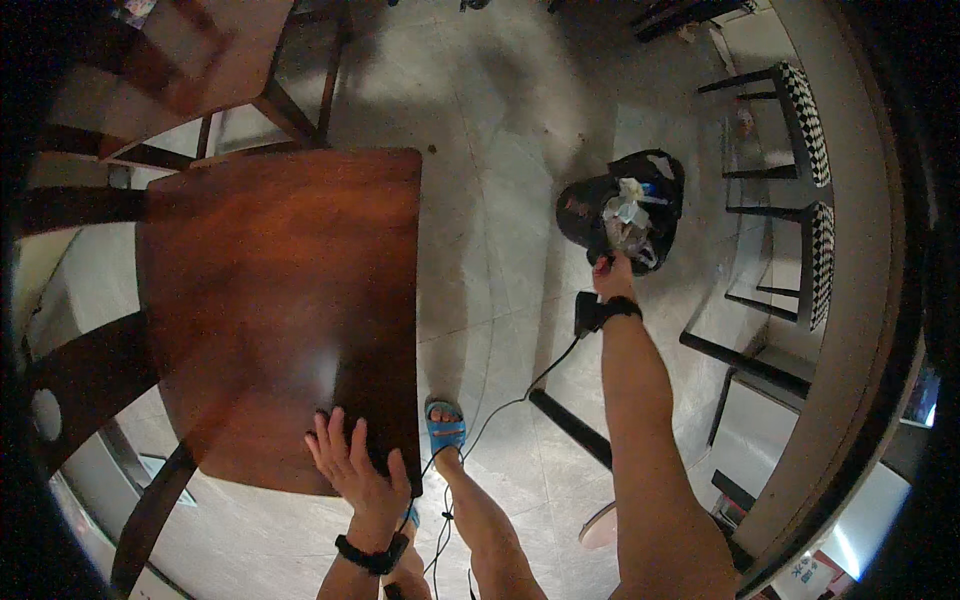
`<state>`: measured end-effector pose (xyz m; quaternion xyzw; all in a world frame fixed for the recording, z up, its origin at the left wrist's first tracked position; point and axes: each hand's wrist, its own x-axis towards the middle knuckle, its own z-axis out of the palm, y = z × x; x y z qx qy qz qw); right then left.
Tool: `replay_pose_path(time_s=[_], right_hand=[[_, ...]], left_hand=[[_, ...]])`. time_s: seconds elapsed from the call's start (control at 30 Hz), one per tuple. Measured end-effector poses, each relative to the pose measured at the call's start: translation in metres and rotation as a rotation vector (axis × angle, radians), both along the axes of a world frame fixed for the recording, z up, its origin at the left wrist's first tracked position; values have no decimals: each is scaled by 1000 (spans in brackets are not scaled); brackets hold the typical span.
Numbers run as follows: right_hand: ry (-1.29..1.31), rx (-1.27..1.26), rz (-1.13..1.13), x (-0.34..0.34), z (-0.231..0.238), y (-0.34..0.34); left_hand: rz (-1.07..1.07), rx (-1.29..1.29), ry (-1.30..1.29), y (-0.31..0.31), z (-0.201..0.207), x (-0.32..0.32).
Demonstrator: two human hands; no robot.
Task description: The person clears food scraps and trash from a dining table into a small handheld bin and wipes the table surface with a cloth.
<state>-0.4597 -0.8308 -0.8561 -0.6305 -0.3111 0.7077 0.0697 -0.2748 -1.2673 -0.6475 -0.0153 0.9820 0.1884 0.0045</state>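
My left hand (360, 472) lies spread on a brown wooden table (290, 270); my right hand (613, 278), tethered by a thin, snag-prone black cable (527, 397), is at the near rim of a black plastic bag (582, 212), grasping or not I can't tell.
Light, soft, slippery, I'd judge: best bunched by its rim around the pale litter (627, 212). Black, checked-seat stools (820, 265) stand to that hand's right.

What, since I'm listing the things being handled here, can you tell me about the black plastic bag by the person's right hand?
The black, thin-looking plastic bag sits on the grey tiled floor, its mouth open upward and its edge uneven. It bulges out on its left side. Crumpled whitish and clear wrapping shows inside, with a touch of blue. The bare right hand reaches its near edge; whether it grips the plastic is unclear. Whether the bag lines a bin cannot be seen.
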Motion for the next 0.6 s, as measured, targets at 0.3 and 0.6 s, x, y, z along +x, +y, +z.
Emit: replay_pose_path(time_s=[0.3, 0.6], right_hand=[[195, -215, -67, 171, 11, -125], [197, 336, 750, 400, 58, -155]], left_hand=[[-2, 66, 114, -8, -4, 9], [-88, 364, 166, 8, 45, 46]])
